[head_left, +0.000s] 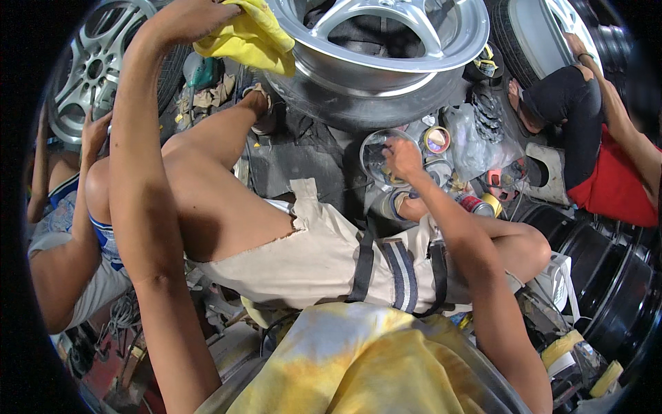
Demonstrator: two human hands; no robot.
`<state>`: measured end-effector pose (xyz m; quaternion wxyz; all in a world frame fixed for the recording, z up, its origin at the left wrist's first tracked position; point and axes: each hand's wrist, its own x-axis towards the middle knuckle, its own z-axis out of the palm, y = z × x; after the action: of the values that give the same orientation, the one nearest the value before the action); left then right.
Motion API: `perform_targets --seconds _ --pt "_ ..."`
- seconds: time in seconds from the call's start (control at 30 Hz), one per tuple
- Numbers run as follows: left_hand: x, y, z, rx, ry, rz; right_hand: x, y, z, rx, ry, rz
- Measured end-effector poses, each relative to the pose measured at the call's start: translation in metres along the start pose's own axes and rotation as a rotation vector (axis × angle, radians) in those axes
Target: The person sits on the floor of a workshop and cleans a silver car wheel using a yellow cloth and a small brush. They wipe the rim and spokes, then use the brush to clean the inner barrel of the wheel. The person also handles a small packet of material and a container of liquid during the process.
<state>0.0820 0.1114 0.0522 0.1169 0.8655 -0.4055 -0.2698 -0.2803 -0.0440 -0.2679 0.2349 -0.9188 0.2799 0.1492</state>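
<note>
My left hand (189,19) is raised at the upper left, its fingers closed on a yellow cloth (252,41) that hangs down beside the wheel. A silver spoked wheel rim (365,81) lies flat in front of me, on top of a black tire (324,107). My right hand (403,159) reaches into a round clear plastic tub (369,153) on the floor. Its fingers are curled together at the tub's inside; what they hold, if anything, is hidden.
Right of the tub are a tape roll (436,139), a clear plastic bag (469,148) and a red can (474,205). Black rims (593,276) stack at the right. A person in red (614,179) handles a wheel at the right; another person's hand (95,134) touches a wheel at the left.
</note>
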Motion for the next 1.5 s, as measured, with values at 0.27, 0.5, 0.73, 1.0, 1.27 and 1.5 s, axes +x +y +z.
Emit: perform_targets --seconds 0.27,0.5,0.73,1.0,1.27,1.5 --pt "-0.012 0.0 0.001 -0.068 0.011 0.02 -0.018 -0.017 -0.023 -0.197 -0.021 -0.303" --pt "-0.012 0.007 0.0 -0.062 0.007 0.012 0.003 -0.012 0.023 -0.334 -0.088 -0.268" --pt "-0.01 -0.001 0.001 -0.096 -0.026 0.074 -0.011 0.001 -0.035 -0.325 0.092 -0.193" --pt "-0.013 -0.01 0.0 -0.075 0.0 0.029 -0.023 -0.024 -0.007 -0.46 -0.041 -0.147" --pt "-0.009 -0.003 0.002 -0.057 -0.009 0.021 -0.003 0.028 0.022 -0.326 0.005 -0.146" --pt "-0.007 -0.002 0.002 -0.061 -0.019 0.102 0.009 0.063 -0.023 0.562 -0.293 -0.03"
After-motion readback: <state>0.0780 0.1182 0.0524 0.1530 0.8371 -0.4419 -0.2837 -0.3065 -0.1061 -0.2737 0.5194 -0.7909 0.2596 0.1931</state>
